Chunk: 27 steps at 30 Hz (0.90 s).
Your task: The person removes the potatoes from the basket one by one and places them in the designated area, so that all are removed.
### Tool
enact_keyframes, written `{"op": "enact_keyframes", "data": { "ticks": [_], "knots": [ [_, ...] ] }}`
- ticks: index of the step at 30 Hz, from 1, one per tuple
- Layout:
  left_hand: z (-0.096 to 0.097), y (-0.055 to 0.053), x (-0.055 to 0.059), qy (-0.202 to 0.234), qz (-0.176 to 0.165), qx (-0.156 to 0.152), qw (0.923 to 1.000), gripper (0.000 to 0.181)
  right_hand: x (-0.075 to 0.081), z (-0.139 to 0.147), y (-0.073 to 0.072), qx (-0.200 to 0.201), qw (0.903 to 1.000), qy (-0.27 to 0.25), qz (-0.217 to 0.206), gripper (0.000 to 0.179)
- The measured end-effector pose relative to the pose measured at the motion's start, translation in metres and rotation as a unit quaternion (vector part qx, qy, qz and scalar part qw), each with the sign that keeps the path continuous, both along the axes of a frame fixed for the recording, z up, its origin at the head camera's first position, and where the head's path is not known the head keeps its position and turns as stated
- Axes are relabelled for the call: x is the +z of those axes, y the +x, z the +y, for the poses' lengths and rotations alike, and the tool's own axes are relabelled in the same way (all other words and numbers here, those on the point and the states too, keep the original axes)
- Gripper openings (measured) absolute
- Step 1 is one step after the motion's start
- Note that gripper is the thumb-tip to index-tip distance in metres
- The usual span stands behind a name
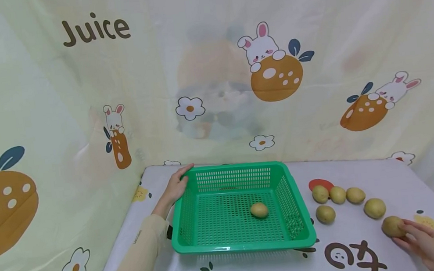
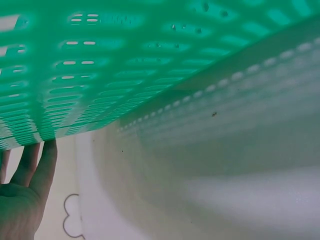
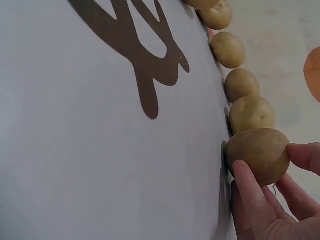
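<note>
A green plastic basket (image 1: 245,251) with slotted walls stands on the table, one potato (image 1: 259,210) lying on its floor. At its far left corner my left hand (image 1: 175,187) grips the rim; the left wrist view shows the fingers (image 2: 44,172) up against the slotted wall from outside. On the right, my right hand (image 1: 426,241) holds a brownish potato (image 1: 392,227) between thumb and fingers, low over the table. In the right wrist view this potato (image 3: 260,155) overlaps the others behind it.
Several loose potatoes, among them a front one (image 1: 326,214) and a right one (image 1: 375,208), lie between the basket and my right hand. A printed white cloth (image 1: 351,238) covers the table. A patterned curtain (image 1: 218,144) hangs behind and at the left.
</note>
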<state>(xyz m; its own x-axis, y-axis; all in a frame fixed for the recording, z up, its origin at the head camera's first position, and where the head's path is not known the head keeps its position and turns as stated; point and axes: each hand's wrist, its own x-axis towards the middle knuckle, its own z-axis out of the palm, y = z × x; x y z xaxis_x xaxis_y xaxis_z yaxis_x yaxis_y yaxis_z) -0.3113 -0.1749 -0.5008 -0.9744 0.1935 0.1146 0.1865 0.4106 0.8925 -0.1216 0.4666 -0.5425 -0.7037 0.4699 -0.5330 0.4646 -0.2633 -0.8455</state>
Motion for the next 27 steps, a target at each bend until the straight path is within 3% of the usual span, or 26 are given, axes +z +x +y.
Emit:
{"op": "enact_keyframes", "data": {
  "ticks": [6, 13, 18, 27],
  "knots": [
    [0.0, -0.001, -0.001, 0.0, 0.001, 0.0, 1.0, 0.047, 0.005, -0.001, -0.002, 0.013, 0.9998, 0.013, -0.004, 0.036],
    [0.0, -0.003, -0.003, 0.005, -0.001, -0.001, 1.0, 0.047, 0.023, -0.004, 0.002, 0.034, 0.999, -0.01, 0.029, 0.029],
    [0.0, -0.002, -0.002, -0.001, -0.003, 0.003, 1.0, 0.046, 0.035, -0.007, 0.0, 0.024, 0.9989, 0.016, 0.036, 0.028],
    [0.0, -0.001, 0.0, 0.002, -0.003, 0.002, 1.0, 0.047, 0.046, -0.014, -0.005, -0.001, 0.9989, -0.002, 0.046, 0.019]
  ]
}}
